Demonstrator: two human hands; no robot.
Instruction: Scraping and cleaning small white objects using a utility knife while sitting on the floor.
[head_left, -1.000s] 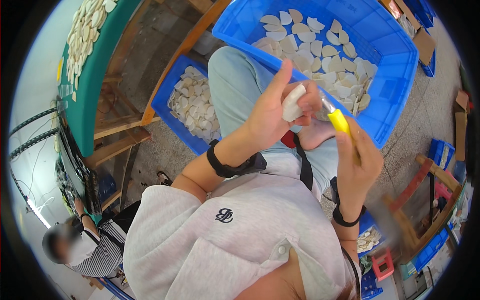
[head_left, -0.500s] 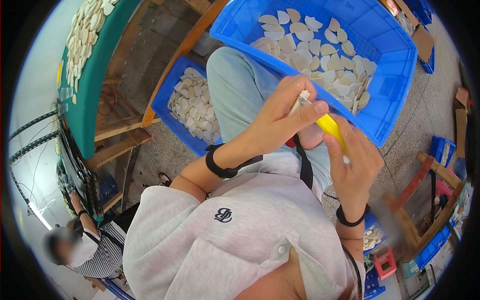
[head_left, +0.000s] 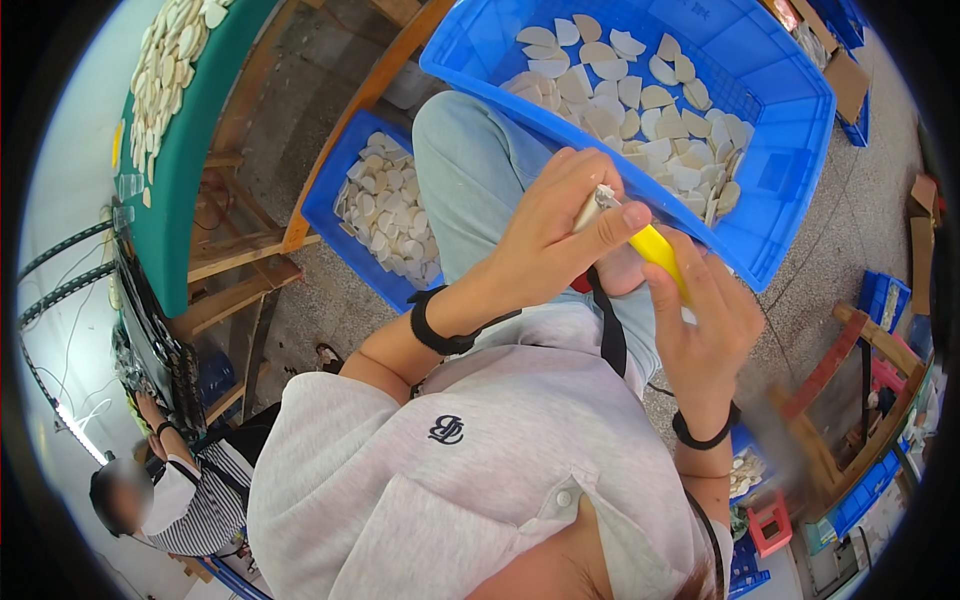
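My left hand [head_left: 565, 220] is closed around a small whitish piece [head_left: 588, 214], its thumb stretched along the near side. In my right hand [head_left: 705, 310] is a yellow utility knife [head_left: 660, 255], gripped by the handle between thumb and fingers. Its small metal tip [head_left: 605, 197] meets the whitish piece by my left thumb; the exact contact is too small to tell. Both hands are over my lap, at the near rim of a large blue crate [head_left: 790, 190]. Inside it lie many flat, cream half-round pieces [head_left: 655, 97].
Left of my knee stands a smaller blue crate [head_left: 322, 190] of similar pieces. More lie on a green-covered table [head_left: 175, 230] at far left, above a wooden frame [head_left: 240, 255]. A co-worker [head_left: 205, 500] is at lower left. A red-and-wood frame [head_left: 830, 360] stands at right.
Both hands have shifted very slightly to the left, with the knife and the piece still held. The co-worker's head and arm have moved a little.
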